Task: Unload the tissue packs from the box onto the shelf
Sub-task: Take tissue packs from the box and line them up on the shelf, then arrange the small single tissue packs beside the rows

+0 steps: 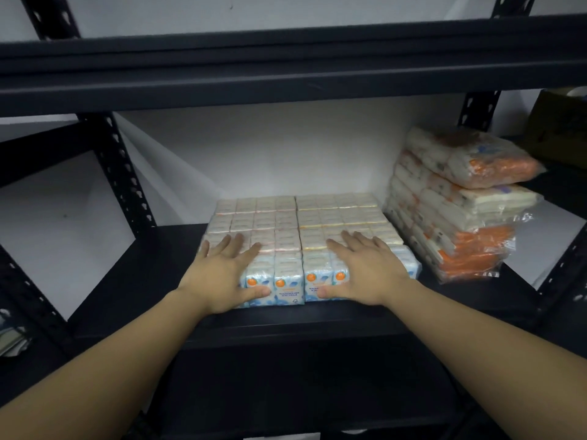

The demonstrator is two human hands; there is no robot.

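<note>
- I saw the tissue packs (298, 236) lying in two blocks, side by side, on the dark shelf (152, 281).
- Left hand (222, 274) and right hand (365, 271) lay flat on their front rows, each grip wide, thumbs against the front faces.
- Bagged tissue bundles (457, 198) were stacked just right.

tissue packs (298, 236) | 2 white blocks, side by side | shelf (152, 281)

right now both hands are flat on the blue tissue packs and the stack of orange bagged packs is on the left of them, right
Not quite: the stack of orange bagged packs stands to the right of the blue tissue packs, not the left, as the head view shows. The rest holds: the left hand and right hand both lie flat on those packs on the shelf.
</note>
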